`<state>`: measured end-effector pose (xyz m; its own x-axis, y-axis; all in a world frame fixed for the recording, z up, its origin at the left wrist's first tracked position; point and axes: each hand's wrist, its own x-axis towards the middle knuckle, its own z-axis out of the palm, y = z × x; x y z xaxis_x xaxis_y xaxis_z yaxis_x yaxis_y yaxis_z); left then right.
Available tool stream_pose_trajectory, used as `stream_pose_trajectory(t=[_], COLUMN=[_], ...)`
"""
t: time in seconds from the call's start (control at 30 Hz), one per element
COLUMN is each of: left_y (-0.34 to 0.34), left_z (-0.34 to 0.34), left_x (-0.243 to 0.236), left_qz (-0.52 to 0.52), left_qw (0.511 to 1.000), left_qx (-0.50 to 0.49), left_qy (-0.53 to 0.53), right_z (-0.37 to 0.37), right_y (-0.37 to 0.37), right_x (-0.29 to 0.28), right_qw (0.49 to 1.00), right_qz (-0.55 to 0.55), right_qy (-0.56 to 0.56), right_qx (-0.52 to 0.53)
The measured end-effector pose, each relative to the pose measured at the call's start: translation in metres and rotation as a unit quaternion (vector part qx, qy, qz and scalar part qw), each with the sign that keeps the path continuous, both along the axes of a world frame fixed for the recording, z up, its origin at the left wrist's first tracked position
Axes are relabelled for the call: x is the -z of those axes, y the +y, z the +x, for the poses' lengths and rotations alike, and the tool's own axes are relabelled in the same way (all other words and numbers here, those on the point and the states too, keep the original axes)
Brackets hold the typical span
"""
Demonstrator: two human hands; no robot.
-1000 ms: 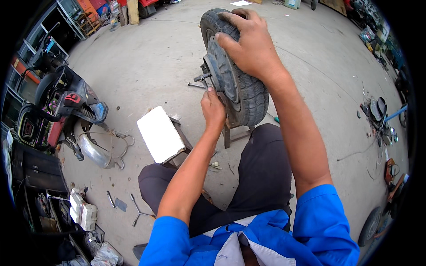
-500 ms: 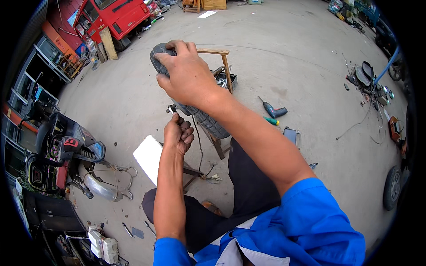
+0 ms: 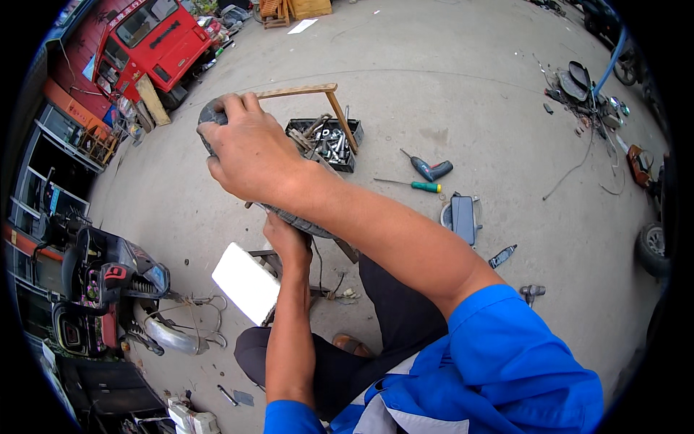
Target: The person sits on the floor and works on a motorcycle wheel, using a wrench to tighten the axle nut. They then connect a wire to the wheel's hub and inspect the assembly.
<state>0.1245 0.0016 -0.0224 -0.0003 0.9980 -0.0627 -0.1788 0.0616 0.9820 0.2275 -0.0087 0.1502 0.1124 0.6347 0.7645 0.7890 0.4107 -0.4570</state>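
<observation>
The wheel (image 3: 210, 116) is held in front of the seated person, mostly hidden behind the right arm (image 3: 387, 217). It is gripped at its upper end by the right hand (image 3: 247, 148), fingers bent over the tread. The left hand (image 3: 288, 237) is placed against its lower side, partly covered; whether anything is held there cannot be told. A white slab (image 3: 246, 283) is seen nearby. Beyond, a black crate (image 3: 359, 137) is filled with metal tools (image 3: 332, 145); a drill (image 3: 431, 170) and a green-handled screwdriver (image 3: 426, 187) are laid rightward.
</observation>
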Motion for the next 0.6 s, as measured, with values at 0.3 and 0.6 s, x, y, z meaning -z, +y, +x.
stream_pose_trajectory(t=[0.3, 0.6], left_y=[0.026, -0.002], left_z=[-0.019, 0.003], left_x=[0.081, 0.018], left_qz=[0.233, 0.051], left_qw=[0.964, 0.997], left_qx=[0.003, 0.051], left_qy=[0.128, -0.034], right_z=[0.012, 0.039], right_y=[0.006, 0.014], right_x=[0.001, 0.003], right_qw=[0.999, 0.999], right_qz=[0.031, 0.039], right_qy=[0.028, -0.013], right_qx=[-0.017, 0.036])
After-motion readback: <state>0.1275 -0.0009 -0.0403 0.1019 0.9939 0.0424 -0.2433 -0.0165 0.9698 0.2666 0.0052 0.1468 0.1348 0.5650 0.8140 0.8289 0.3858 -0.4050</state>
